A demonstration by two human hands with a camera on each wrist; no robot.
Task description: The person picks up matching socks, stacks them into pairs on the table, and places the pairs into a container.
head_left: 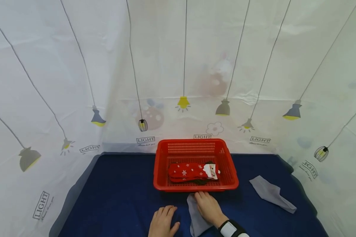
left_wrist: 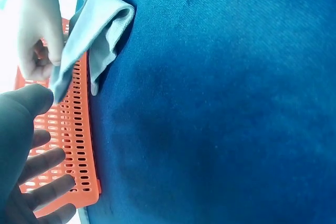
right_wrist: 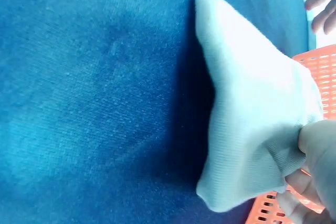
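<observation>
A light grey sock [head_left: 194, 215] hangs from my right hand [head_left: 209, 208], whose thumb and fingers pinch one end of it. In the right wrist view the sock [right_wrist: 252, 93] spreads out over the blue cloth. To the left of it, my left hand [head_left: 162, 221] is held with its fingers extended and nothing in them. Its fingers [left_wrist: 50, 163] spread apart in the left wrist view. A second grey sock [head_left: 271, 195] lies loosely bent on the cloth at the right. Red socks with snowflakes and a Santa face [head_left: 185, 171] lie in the red basket [head_left: 195, 189].
The basket stands at the back of the dark blue tablecloth [head_left: 118, 191], just beyond both hands. Behind it and along both sides rises a white sheet [head_left: 166, 65] printed with hanging lamps. A band with a white device [head_left: 229, 229] circles the right wrist.
</observation>
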